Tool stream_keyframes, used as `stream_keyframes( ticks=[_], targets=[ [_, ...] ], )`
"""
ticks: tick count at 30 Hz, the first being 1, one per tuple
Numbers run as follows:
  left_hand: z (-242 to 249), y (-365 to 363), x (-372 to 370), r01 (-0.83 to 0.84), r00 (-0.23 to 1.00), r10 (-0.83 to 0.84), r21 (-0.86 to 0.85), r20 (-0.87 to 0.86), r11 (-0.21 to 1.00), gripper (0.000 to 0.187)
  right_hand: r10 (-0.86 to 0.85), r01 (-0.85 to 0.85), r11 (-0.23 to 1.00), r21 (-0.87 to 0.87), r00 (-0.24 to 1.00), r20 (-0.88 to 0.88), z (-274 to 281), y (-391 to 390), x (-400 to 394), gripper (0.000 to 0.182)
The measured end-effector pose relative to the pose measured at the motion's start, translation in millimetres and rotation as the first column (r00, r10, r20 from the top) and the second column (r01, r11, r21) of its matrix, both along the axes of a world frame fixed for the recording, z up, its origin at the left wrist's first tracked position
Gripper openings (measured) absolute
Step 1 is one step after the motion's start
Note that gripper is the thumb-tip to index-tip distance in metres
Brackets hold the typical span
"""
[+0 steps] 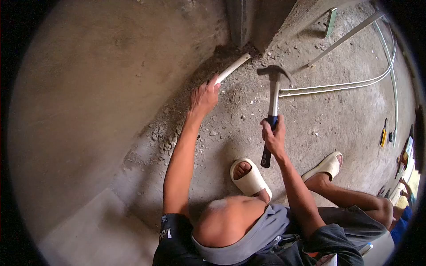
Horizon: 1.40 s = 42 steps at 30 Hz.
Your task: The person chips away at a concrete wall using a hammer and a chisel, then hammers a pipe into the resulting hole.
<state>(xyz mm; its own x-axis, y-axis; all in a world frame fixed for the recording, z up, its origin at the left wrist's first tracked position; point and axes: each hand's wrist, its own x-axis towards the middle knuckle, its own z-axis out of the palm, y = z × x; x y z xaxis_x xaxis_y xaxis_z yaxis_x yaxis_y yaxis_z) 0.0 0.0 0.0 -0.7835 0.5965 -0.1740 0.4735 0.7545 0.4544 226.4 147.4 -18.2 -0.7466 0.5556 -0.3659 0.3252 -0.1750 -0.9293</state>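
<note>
Concrete floor (337, 119) strewn with rubble (177, 128) along the foot of a rendered wall (88, 88). Item 1: your left hand (204, 96), closed around a pale pipe (233, 67) that slants up toward the corner where wall meets floor. Item 2: your right hand (273, 135), wrapped on the blue grip of a claw hammer (274, 88) (head raised, just right of the pipe end). Item 3: 2 thin conduits (355, 84) curving across the floor, well apart from both hands.
</note>
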Motion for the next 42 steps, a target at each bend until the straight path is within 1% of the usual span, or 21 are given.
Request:
stream_keyframes(
  ticks=[3,5,7,9,10,11,13,15,17,21,23,27,29,31,33,35,37,38,39,41,42],
  targets=[
    [-14.0,-12.1,-0.2,0.002,1.000,-0.002,0.001,0.003,1.000,0.042,-0.084,0.081,0.993,-0.081,0.996,-0.025,31.7,-3.2,-20.5,0.022],
    [-33.8,-7.2,-4.5,-0.006,1.000,0.007,0.243,-0.007,0.970,0.040,-0.088,0.106,0.973,0.204,0.992,-0.095,19.9,7.2,-27.4,0.023],
    [-35.5,-8.0,-6.7,-0.020,1.000,0.013,0.273,0.028,0.962,0.039,-0.061,0.108,0.931,0.348,0.988,-0.144,17.1,5.5,-37.4,0.025],
    [-44.4,-8.2,-5.0,-0.040,0.997,0.020,0.307,0.069,0.951,0.038,-0.063,0.163,0.784,0.599,0.981,-0.184,15.1,5.2,-46.2,0.026],
    [-52.8,-9.0,-5.9,-0.012,1.000,0.012,0.412,0.002,0.911,0.038,-0.083,0.203,0.883,0.424,0.955,-0.285,29.6,1.6,-54.9,0.026],
    [-60.3,-10.7,-8.2,0.025,0.998,0.008,0.507,-0.064,0.861,0.038,-0.089,0.208,0.883,0.420,0.954,-0.286,35.0,-6.0,-63.4,0.026],
    [-54.3,-12.7,-11.5,-0.004,1.000,0.006,0.422,-0.003,0.906,0.037,-0.212,0.372,0.907,0.198,0.808,-0.550,39.8,-20.5,-75.3,0.026],
    [-49.0,-12.3,-12.3,-0.035,0.998,0.016,0.339,0.060,0.940,0.037,-0.239,0.384,0.866,0.321,0.881,-0.409,12.3,-32.0,-79.2,0.022],
    [-43.4,-12.9,-11.2,-0.022,0.999,0.008,0.325,0.045,0.946,0.037,-0.088,0.013,0.829,0.559,0.990,0.109,4.6,-27.1,-88.9,0.018],
    [-46.7,-13.6,-17.7,0.016,0.997,-0.044,0.434,0.056,0.901,0.037,-0.083,0.018,0.832,0.554,0.992,0.093,13.0,-12.2,-96.3,0.017],
    [-39.1,-13.5,-15.2,-0.023,0.996,-0.003,0.302,0.086,0.953,0.038,-0.215,0.232,0.900,0.369,0.973,-0.087,22.4,-22.8,-86.2,0.020],
    [-39.5,-13.9,-15.0,-0.026,0.997,0.004,0.308,0.072,0.951,0.038,-0.359,0.414,0.839,0.354,0.909,-0.212,4.4,-47.8,-87.1,0.019],
    [-26.4,-8.3,-14.3,-0.094,0.972,0.052,0.175,0.229,0.980,0.037,-0.128,0.067,0.913,0.402,0.984,0.127,14.1,-37.2,-96.3,0.018],
    [-25.5,-11.6,-11.7,-0.040,0.987,0.005,0.213,0.161,0.976,0.038,-0.050,-0.024,0.919,0.393,0.983,0.176,8.2,-27.1,-98.1,0.020],
    [-22.4,-4.2,-20.0,0.007,0.996,-0.029,0.251,0.083,0.968,0.038,-0.131,0.095,0.911,0.402,0.989,0.063,14.2,-31.8,-91.3,0.021],
    [-16.9,-3.9,-13.0,-0.073,0.982,0.057,0.084,0.182,0.994,0.039,-0.184,0.173,0.907,0.385,0.983,-0.010,10.6,-45.3,-84.6,0.021],
    [-16.1,-3.3,-13.0,-0.073,0.980,0.062,0.054,0.187,0.996,0.040,-0.418,0.440,0.883,0.166,0.896,-0.152,-3.3,-62.8,-87.7,0.023],
    [-14.1,-2.0,-13.5,-0.071,0.982,0.063,0.038,0.178,0.997,0.040,-0.425,0.444,0.837,0.319,0.895,-0.132,-6.0,-64.5,-94.3,0.022],
    [-17.1,-3.9,-13.2,-0.065,0.983,0.058,0.038,0.175,0.997,0.040,-0.275,0.234,0.854,0.465,0.961,0.022,2.2,-54.4,-96.7,0.022],
    [-25.6,-3.9,-15.3,-0.021,0.998,0.010,0.158,0.070,0.987,0.039,-0.099,0.025,0.938,0.346,0.976,0.197,4.2,-32.3,-101.3,0.021],
    [-20.4,1.7,-20.5,0.003,0.998,-0.013,0.167,0.057,0.986,0.039,-0.121,0.050,0.934,0.354,0.976,0.183,9.1,-29.5,-101.0,0.021]
  ],
)
